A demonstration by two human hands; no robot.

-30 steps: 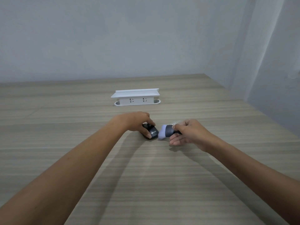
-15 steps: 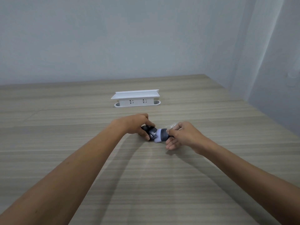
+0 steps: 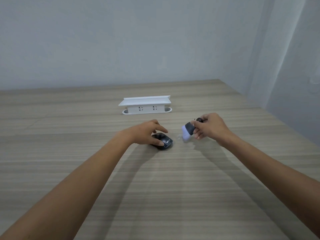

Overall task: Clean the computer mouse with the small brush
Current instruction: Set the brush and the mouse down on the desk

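Mouse (image 3: 162,142): black, on wooden table (image 3: 173,196), centre, partly under left hand (image 3: 147,132); thumb tip on its near top, other fingers loosely spread over far side.
Brush (image 3: 187,131): small, dark collar, white bristles aimed down-left, pinched by right hand (image 3: 210,127) fingers; right of mouse, apart, off the table.
Hidden: mouse far half covered; brush handle mostly inside fist; small clear thing under bristles unreadable.
Count: one mouse, one brush, one white socket box (image 3: 146,105) far centre.
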